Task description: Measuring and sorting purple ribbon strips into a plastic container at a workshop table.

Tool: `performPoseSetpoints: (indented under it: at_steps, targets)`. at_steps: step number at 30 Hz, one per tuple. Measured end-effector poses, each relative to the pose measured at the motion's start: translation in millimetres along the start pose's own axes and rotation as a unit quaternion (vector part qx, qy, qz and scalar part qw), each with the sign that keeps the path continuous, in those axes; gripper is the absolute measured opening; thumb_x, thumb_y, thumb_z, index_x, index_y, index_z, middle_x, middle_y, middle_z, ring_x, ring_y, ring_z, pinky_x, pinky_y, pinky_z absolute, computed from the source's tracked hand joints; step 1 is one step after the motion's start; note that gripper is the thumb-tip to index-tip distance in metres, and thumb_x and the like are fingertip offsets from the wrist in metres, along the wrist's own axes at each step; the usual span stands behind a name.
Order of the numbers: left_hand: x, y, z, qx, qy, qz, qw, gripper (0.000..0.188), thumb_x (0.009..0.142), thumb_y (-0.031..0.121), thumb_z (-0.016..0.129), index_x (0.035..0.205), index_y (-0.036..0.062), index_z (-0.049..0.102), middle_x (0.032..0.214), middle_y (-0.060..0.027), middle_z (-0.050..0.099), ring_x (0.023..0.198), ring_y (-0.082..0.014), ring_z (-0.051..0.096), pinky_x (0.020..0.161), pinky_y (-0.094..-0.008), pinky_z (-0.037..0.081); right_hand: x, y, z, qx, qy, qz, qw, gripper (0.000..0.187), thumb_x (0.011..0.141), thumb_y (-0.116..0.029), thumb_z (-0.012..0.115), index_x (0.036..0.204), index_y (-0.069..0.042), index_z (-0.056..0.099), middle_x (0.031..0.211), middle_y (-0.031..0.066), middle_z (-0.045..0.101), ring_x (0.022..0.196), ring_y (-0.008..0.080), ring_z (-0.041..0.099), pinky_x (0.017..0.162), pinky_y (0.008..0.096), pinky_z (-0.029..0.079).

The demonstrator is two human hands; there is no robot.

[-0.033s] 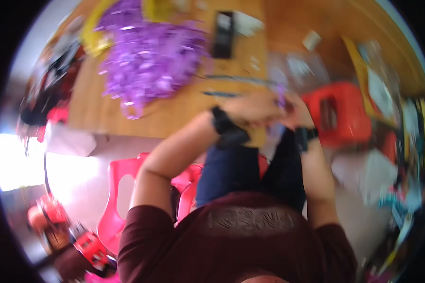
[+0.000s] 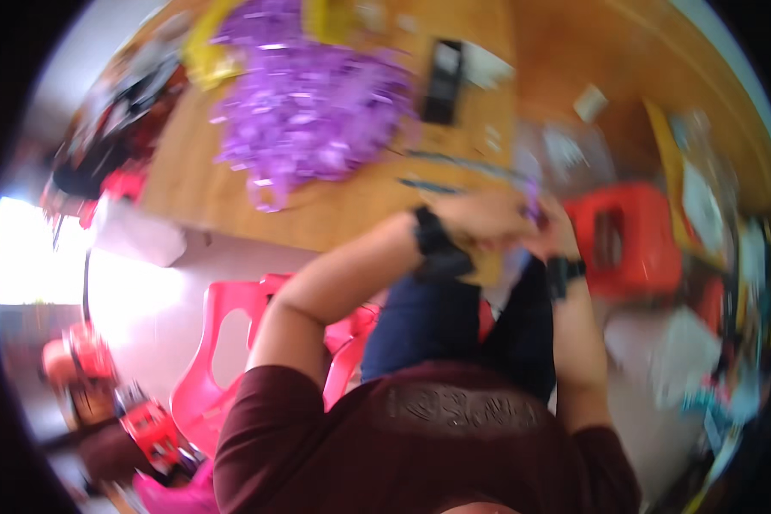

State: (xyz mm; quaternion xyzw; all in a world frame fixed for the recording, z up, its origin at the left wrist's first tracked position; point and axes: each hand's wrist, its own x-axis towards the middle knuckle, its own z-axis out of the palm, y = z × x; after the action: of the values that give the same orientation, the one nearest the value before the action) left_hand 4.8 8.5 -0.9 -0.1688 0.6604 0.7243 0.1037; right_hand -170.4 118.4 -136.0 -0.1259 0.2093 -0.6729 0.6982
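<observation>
Both my hands meet over the right front corner of the wooden table [image 2: 206, 206], above my lap. My left hand [image 2: 484, 214] is closed, its fingers blurred, against a narrow purple strip [image 2: 532, 197]. From the other side my right hand [image 2: 557, 230] curls its fingers onto the same strip. A large heap of shiny purple strips [image 2: 317, 116], some looped, lies on the table to the left of my hands. Just beyond my left hand are two thin dark sticks [image 2: 431, 186], their kind too smeared to tell. Each wrist wears a dark band.
A flat black object [image 2: 443, 81] lies near the table's right edge, beside a white scrap [image 2: 486, 66]. Yellow plastic [image 2: 210, 64] lies behind the heap. To the right stands a red stool [image 2: 630, 240]; on the left is a pink chair [image 2: 206, 368].
The whole scene has shifted to the right in the picture, with the table also a little lower. My hands keep the same hold, close together at the purple strip.
</observation>
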Motion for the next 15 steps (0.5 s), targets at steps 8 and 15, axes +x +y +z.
performPoseSetpoints:
  at_steps: [8,15]
  targets:
    - [2,4,-10,0.082,0.055,-0.005,0.995,0.02,0.087,0.023,0.059,0.089,0.003,0.061,0.062,-0.0054,0.058,0.046,-0.0139,0.054,0.039,-0.0284,0.04,41,49,31,0.064,-0.093,0.234,0.966,0.044,0.093,-0.036,0.06,0.126,-0.007,0.059,0.124,0.0117,0.063,0.109,0.0303,0.062,0.09,0.0502,0.051]
    - [13,22,-10,0.166,-0.004,0.05,0.985,0.021,0.088,0.024,0.058,0.091,0.0051,0.067,0.066,-0.0062,0.061,0.053,-0.0162,0.057,0.048,-0.0319,0.042,20,46,43,0.125,-0.21,0.338,0.909,0.036,0.093,-0.036,0.064,0.12,-0.012,0.061,0.111,0.0086,0.065,0.095,0.0245,0.064,0.08,0.0412,0.052]
